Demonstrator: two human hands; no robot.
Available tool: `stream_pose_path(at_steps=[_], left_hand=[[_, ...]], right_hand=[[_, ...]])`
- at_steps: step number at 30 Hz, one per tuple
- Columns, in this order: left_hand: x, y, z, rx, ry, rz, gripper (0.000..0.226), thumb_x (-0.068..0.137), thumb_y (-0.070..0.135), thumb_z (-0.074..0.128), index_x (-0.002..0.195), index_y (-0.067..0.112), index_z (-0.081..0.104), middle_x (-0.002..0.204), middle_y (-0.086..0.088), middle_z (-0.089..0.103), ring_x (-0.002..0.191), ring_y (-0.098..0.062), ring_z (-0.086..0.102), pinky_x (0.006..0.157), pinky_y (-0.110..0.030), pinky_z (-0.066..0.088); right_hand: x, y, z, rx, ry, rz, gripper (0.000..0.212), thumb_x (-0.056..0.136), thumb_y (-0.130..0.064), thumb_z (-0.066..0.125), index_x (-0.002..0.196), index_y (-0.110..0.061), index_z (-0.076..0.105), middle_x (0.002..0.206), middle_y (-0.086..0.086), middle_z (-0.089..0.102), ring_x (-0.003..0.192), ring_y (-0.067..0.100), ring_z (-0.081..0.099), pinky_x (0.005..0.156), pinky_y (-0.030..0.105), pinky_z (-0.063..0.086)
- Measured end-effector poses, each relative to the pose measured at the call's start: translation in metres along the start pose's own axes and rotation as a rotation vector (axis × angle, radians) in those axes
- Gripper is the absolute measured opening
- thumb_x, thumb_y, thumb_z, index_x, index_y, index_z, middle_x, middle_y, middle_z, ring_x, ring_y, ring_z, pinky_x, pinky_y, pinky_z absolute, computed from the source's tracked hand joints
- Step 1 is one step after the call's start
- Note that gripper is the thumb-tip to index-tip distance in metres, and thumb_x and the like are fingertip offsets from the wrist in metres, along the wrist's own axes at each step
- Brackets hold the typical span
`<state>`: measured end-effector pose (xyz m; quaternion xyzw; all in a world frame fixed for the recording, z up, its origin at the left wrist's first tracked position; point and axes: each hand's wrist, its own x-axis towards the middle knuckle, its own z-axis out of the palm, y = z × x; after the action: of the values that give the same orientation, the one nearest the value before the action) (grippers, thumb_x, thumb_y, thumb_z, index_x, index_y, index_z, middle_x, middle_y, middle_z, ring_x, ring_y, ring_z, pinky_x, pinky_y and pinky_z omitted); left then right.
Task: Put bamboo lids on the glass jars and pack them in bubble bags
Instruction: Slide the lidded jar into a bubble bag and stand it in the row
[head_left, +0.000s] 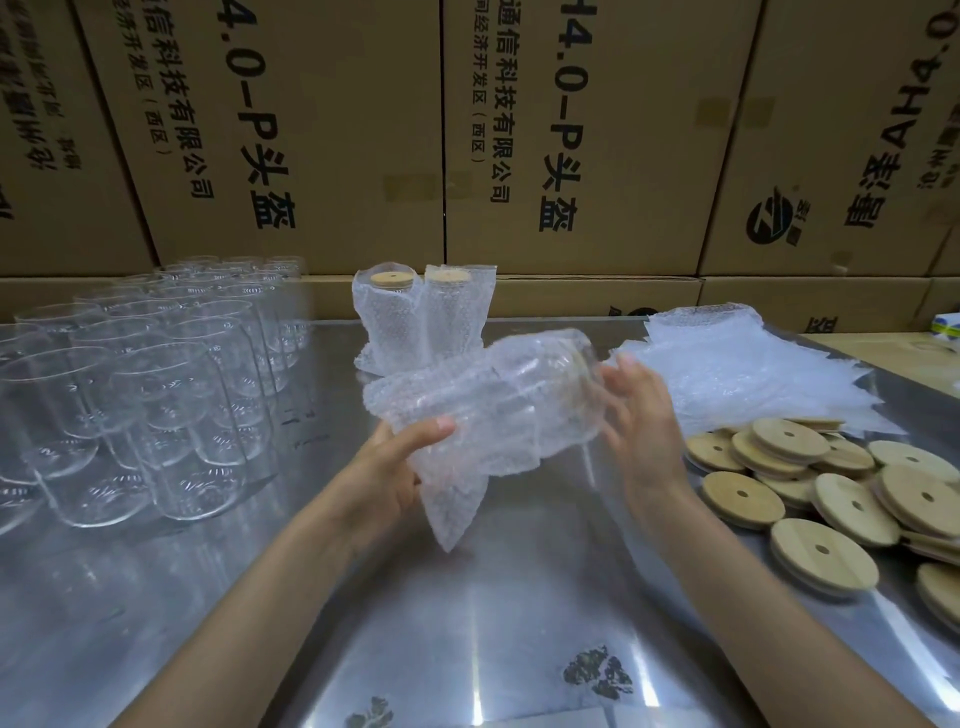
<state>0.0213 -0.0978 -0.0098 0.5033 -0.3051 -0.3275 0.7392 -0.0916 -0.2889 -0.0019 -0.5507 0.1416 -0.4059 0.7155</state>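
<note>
A glass jar (540, 374) with a bamboo lid lies tilted, lid end to the right, partly inside a bubble bag (467, 441) held above the steel table (467, 597). My left hand (395, 462) grips the bag's lower left part, thumb on top. My right hand (639, 410) presses with straight fingers on the jar's lidded end. Two packed jars (421, 317) stand upright in bubble bags behind. Several empty glass jars (145, 374) stand in rows at the left. Loose bamboo lids (831, 488) lie heaped at the right.
A stack of flat bubble bags (737, 364) lies at the back right, behind the lids. Large printed cardboard boxes (467, 130) wall off the table's far side. A wooden surface (893, 348) adjoins the table at the far right.
</note>
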Motion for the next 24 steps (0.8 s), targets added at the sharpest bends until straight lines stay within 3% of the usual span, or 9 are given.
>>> stream_pose_path(at_steps=[1,3,6,8,10,13,17,21,24], left_hand=[[0.001,-0.002,0.002,-0.055,0.006,0.02,0.081,0.063,0.033,0.075,0.138,0.02,0.047,0.127,-0.007,0.064,0.111,-0.025,0.065,0.077,-0.034,0.059],[0.003,-0.006,0.008,-0.156,0.024,0.062,0.065,0.074,0.03,0.069,0.135,0.018,0.051,0.128,-0.007,0.064,0.111,-0.023,0.065,0.08,-0.032,0.058],[0.006,-0.011,0.015,-0.228,0.104,0.132,0.063,0.078,0.027,0.065,0.137,0.014,0.05,0.127,-0.009,0.064,0.11,-0.022,0.065,0.081,-0.033,0.058],[0.004,-0.017,0.02,-0.158,0.117,0.182,0.065,0.077,0.025,0.069,0.138,0.014,0.048,0.129,-0.013,0.062,0.116,-0.028,0.062,0.093,-0.042,0.053],[0.0,-0.025,0.025,-0.066,0.122,0.197,0.059,0.075,0.027,0.075,0.129,0.017,0.055,0.123,-0.012,0.066,0.113,-0.029,0.064,0.094,-0.043,0.052],[-0.004,-0.034,0.033,0.049,0.13,0.193,0.067,0.063,0.035,0.082,0.123,0.016,0.059,0.116,-0.009,0.07,0.109,-0.027,0.066,0.095,-0.043,0.05],[-0.003,-0.036,0.043,0.128,0.083,0.256,0.068,0.063,0.028,0.08,0.126,0.015,0.057,0.119,-0.005,0.069,0.111,-0.022,0.065,0.091,-0.031,0.054],[-0.005,-0.038,0.048,0.183,0.038,0.252,0.062,0.066,0.025,0.08,0.123,0.015,0.059,0.118,-0.002,0.07,0.111,-0.019,0.065,0.087,-0.025,0.053],[-0.006,-0.037,0.047,0.235,-0.008,0.192,0.06,0.067,0.021,0.081,0.123,0.017,0.059,0.117,-0.001,0.07,0.11,-0.019,0.066,0.087,-0.023,0.053]], right_hand=[[0.0,-0.001,-0.002,0.007,0.053,-0.005,0.042,0.089,-0.048,0.055,0.124,-0.025,0.052,0.13,-0.003,0.056,0.12,0.016,0.056,0.099,0.036,0.045],[-0.002,-0.001,-0.002,0.018,0.004,0.095,0.057,0.077,-0.061,0.054,0.125,-0.034,0.045,0.137,-0.006,0.05,0.123,0.013,0.052,0.098,0.033,0.039],[-0.014,0.009,0.012,-0.014,-0.32,0.385,0.081,0.068,-0.067,0.048,0.137,-0.027,0.042,0.137,0.002,0.054,0.123,0.019,0.054,0.109,0.043,0.036],[-0.029,0.02,0.025,-0.007,-0.591,0.442,0.072,0.08,-0.061,0.048,0.138,-0.018,0.047,0.135,0.004,0.059,0.125,0.022,0.054,0.113,0.045,0.034],[-0.041,0.027,0.04,0.107,-0.745,0.384,0.059,0.098,-0.044,0.042,0.144,-0.008,0.04,0.142,0.011,0.051,0.132,0.026,0.047,0.116,0.045,0.03],[-0.046,0.022,0.046,0.298,-0.705,0.421,0.051,0.099,-0.032,0.04,0.142,-0.003,0.041,0.144,0.017,0.048,0.134,0.028,0.045,0.114,0.039,0.032],[-0.029,0.009,0.029,0.447,-0.553,0.45,0.054,0.094,-0.038,0.049,0.134,-0.002,0.05,0.131,0.022,0.058,0.121,0.035,0.057,0.101,0.044,0.048],[-0.016,-0.004,0.02,0.49,-0.434,0.329,0.058,0.087,-0.043,0.057,0.132,-0.007,0.055,0.124,0.019,0.062,0.118,0.037,0.058,0.1,0.051,0.046],[-0.012,-0.008,0.014,0.428,-0.405,0.222,0.052,0.084,-0.044,0.06,0.124,-0.012,0.061,0.116,0.014,0.067,0.113,0.033,0.062,0.095,0.048,0.048]])
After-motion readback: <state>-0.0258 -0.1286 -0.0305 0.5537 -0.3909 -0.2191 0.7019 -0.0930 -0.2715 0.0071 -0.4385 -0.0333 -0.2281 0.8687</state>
